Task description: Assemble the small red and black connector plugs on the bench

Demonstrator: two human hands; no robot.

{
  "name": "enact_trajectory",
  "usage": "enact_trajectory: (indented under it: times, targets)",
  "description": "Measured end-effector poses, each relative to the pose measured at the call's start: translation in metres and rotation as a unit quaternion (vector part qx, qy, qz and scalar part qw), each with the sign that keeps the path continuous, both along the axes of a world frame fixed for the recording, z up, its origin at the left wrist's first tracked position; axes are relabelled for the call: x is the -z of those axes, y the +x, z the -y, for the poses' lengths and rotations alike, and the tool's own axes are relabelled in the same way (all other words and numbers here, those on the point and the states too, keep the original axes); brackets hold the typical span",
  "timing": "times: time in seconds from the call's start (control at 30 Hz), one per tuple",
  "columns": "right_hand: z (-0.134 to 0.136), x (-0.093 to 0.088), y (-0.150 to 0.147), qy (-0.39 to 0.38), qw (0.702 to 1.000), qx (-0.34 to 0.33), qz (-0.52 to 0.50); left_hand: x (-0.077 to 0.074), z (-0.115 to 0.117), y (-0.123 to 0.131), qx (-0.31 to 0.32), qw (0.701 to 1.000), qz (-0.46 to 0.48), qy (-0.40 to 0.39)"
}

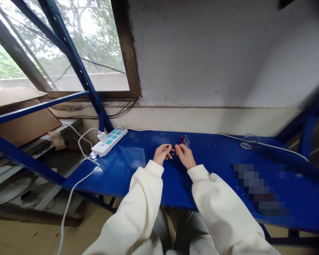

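Over the middle of the blue table (114, 173), my left hand (162, 153) and my right hand (184, 156) are close together. Between their fingertips is a small dark piece (173, 146), pinched from both sides; its kind is too small to make out. Just behind my right hand stand several small clear pieces (186, 140), with a small red piece (182, 139) beside them. A few tiny clear bits (207, 142) lie further right on the table.
A white power strip (110, 141) with a plugged-in charger (102, 136) lies at the left. A clear round dish (246, 145) sits at the back right near a white cable (279, 147). A blurred-out object (260, 193) lies on the right. Blue rack posts flank the table.
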State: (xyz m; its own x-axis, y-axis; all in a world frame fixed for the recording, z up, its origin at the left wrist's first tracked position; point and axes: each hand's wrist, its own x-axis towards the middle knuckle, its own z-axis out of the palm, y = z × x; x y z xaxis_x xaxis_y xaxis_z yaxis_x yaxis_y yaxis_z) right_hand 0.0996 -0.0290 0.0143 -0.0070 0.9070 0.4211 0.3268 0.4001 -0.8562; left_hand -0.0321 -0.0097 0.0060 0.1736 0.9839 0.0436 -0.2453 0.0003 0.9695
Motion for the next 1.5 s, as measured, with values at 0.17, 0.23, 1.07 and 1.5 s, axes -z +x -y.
enact_trajectory:
  times: [0.17,0.23,1.07,1.5]
  targets:
    - [-0.0005,0.0023,-0.0003,0.008,1.0,-0.009,-0.004,-0.0029,0.002,0.0,-0.013,1.0,0.012,0.006]
    - [-0.0008,0.0038,-0.0006,0.013,1.0,-0.01,0.003,-0.0034,0.0024,0.0006,-0.026,1.0,0.016,0.006]
    - [0.0002,0.0046,-0.0019,0.039,0.994,0.022,0.101,-0.0029,0.0033,0.0021,-0.061,0.996,-0.043,0.05]
    - [0.0026,0.0008,-0.0024,0.037,0.993,0.016,0.107,-0.0006,0.005,0.0048,-0.105,0.984,-0.112,0.094]
